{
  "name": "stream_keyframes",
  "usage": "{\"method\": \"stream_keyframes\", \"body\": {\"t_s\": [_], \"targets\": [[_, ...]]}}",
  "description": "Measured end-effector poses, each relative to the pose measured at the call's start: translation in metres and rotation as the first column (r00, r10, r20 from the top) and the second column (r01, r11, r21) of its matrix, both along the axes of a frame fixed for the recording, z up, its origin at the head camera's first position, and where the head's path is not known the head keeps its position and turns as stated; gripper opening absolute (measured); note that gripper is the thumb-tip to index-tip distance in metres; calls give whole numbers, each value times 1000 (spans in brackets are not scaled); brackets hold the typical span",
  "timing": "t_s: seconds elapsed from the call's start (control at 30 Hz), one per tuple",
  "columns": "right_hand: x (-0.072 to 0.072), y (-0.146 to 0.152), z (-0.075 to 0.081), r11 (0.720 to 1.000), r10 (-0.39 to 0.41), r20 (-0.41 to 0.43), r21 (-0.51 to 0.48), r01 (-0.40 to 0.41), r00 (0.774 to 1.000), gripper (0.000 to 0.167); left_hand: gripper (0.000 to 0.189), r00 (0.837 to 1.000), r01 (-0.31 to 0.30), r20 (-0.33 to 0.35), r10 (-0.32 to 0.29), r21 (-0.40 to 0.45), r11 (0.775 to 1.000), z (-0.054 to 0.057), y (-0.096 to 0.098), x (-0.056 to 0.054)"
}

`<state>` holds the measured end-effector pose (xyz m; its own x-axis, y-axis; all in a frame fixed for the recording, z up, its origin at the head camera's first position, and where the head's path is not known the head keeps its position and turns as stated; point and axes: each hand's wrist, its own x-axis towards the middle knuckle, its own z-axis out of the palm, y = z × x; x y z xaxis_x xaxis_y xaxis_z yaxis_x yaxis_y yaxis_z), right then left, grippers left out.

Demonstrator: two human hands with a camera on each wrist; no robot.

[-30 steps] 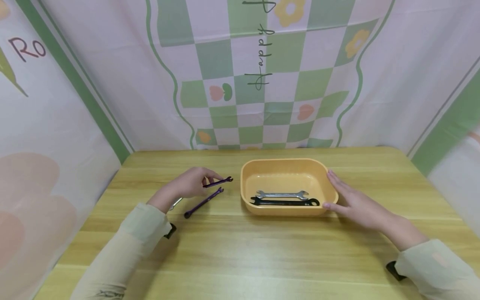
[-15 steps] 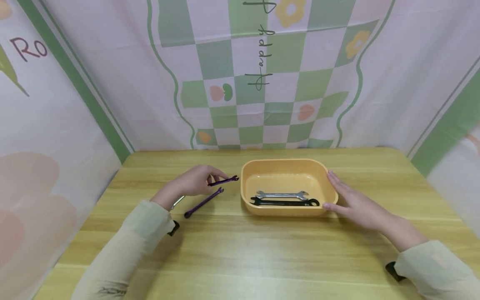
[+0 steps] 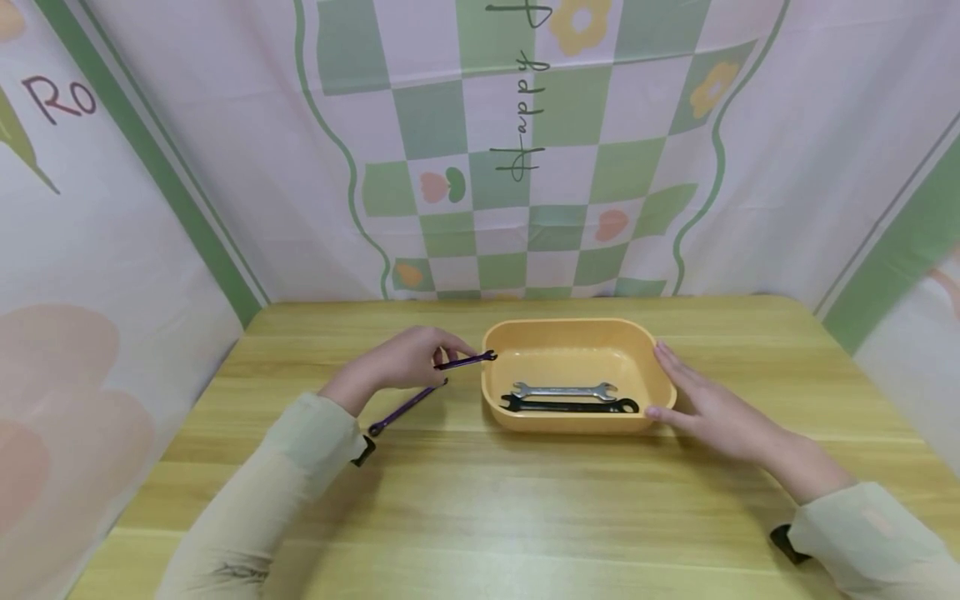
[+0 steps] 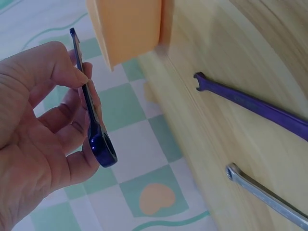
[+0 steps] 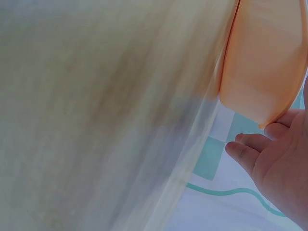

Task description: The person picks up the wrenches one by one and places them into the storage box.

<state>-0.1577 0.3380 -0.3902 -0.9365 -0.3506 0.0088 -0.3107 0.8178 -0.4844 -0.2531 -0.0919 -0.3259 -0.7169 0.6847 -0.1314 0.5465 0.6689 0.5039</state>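
Between thumb and fingers my left hand (image 3: 401, 357) pinches a purple combination wrench (image 4: 91, 113). Its open end points right and overlaps the left rim of a yellow plastic tub (image 3: 570, 423) in the head view; the ring end hangs below the fingers in the left wrist view. Spread against the tub's right end, my right hand (image 3: 720, 415) has its thumb at the front corner and fairly straight fingers along the side. Inside the tub lie a silver open-ended wrench (image 3: 564, 390) and a black combination wrench (image 3: 570, 406), side by side near the front wall.
A second purple wrench (image 3: 401, 410) lies slanted on the wooden table (image 3: 510, 517), just below the left hand. Near it is a silver wrench (image 4: 267, 196), hidden behind the left wrist in the head view. A patterned cloth (image 3: 495, 200) hangs behind the table.
The left hand has carried the purple wrench rightward, bringing its tip from left of the tub to the tub's rim. The left wrist now hides the loose silver wrench. Right hand and tub stay put.
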Motion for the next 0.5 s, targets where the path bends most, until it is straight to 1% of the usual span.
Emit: {"method": "stream_keyframes", "body": {"t_s": [0.23, 0.5], "targets": [[-1, 1, -1, 1000, 4, 13, -15, -4, 1000, 95, 60, 999, 43, -15, -43, -4, 999, 2, 13, 0], [0, 1, -2, 1000, 1, 6, -17, -1, 1000, 94, 59, 996, 86, -9, -85, 11, 996, 5, 28, 0]]}}
